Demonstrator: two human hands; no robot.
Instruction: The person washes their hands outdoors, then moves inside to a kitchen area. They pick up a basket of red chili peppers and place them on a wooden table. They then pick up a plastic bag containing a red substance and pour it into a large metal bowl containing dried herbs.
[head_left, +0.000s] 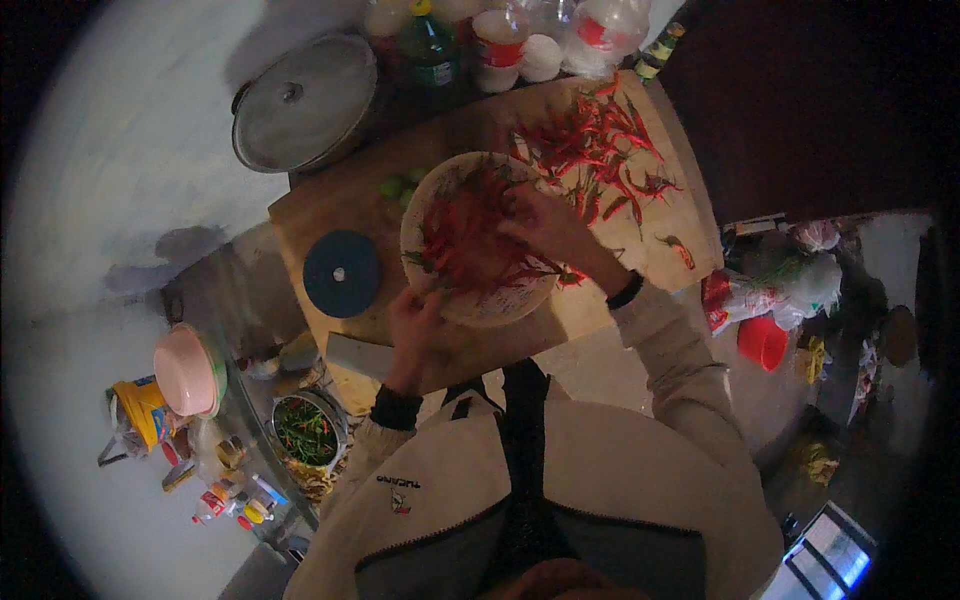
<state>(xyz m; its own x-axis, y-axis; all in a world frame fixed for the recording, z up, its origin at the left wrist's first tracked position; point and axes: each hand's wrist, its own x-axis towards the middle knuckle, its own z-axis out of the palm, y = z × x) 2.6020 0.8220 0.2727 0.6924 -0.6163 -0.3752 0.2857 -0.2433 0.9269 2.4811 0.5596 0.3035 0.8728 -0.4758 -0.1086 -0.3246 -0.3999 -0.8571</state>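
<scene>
Where the wooden table (325, 220) spans the scene, a pale round bowl (505, 312) rests on its middle, containing red chilies (465, 235). A loose chili pile (600, 140) lies far right. A round blue object (342, 288) lies left of the bowl. The right hand (555, 232) is over the bowl, fingers curled at the chilies; whether it grips any cannot be told. The left hand (416, 322) is at the near left rim, fingers bent, grip unclear. A single chili (680, 252) lies apart at right.
</scene>
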